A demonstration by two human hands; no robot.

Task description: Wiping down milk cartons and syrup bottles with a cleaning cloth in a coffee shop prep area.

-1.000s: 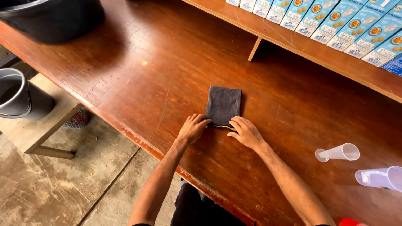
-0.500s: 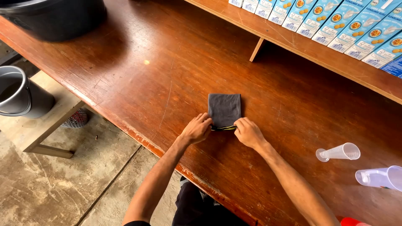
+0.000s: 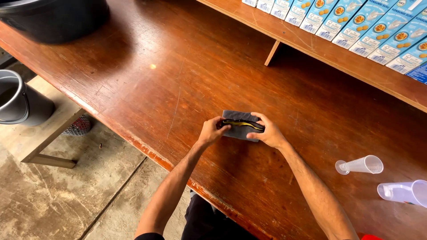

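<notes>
Your left hand (image 3: 211,132) and right hand (image 3: 268,132) each pinch an end of the small folded dark grey cloth with a yellow stripe (image 3: 240,125), mid-surface (image 3: 178,89). Keep edges aligned, press flat. Clear plastic measuring cup (image 3: 361,165) lies tipped, looks empty; grey bucket (image 3: 20,104) contents unclear.

One dark grey folded cloth (image 3: 240,126) lies on one long wooden table (image 3: 178,89), held between two hands. Two clear plastic cups (image 3: 361,165) lie on their sides. One black tub (image 3: 53,18). One grey bucket (image 3: 18,104). About ten blue cartons (image 3: 356,22) line one shelf (image 3: 338,58); the row is cut off.
</notes>
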